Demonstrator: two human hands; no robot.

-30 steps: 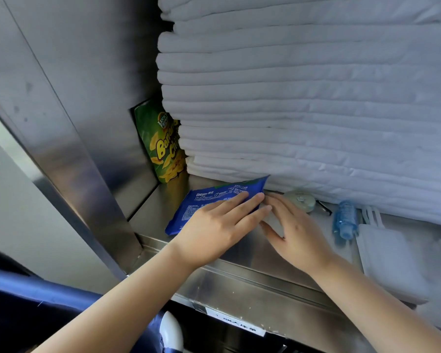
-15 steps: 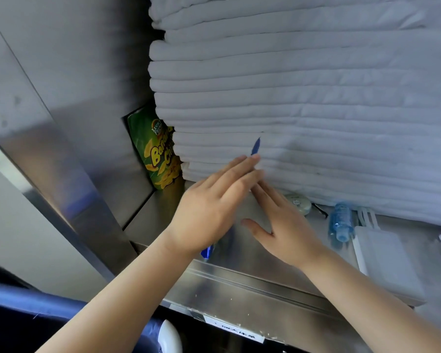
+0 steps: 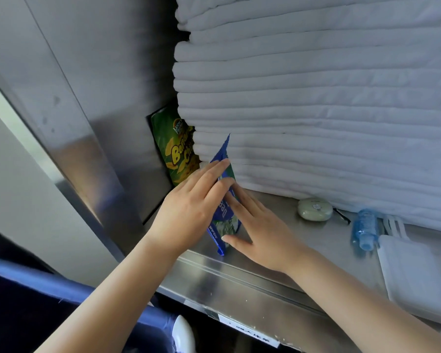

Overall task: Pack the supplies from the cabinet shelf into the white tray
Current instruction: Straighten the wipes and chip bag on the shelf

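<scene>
1. Head view. Steel cabinet shelf; blue packet stands on edge on it near the front lip, with its top corner against the towels.
2. Left hand: fingers straight and together, laid flat on the packet's left face.
3. Right hand: fingers straight on the right face, thumb out by the lower corner. The packet is sandwiched between two flat hands, and neither curls round it.
4. Packet print: white letters on blue, mostly covered by fingers and not legible in full.
5. Green snack bag upright behind, wedged beside the towels. Yellow text reads "Bana… Ch…", rest hidden.
6. Right along the shelf: pale round case, blue bottle lying down, white pouch.
7. White label on the shelf's front edge; writing too small to read.
</scene>
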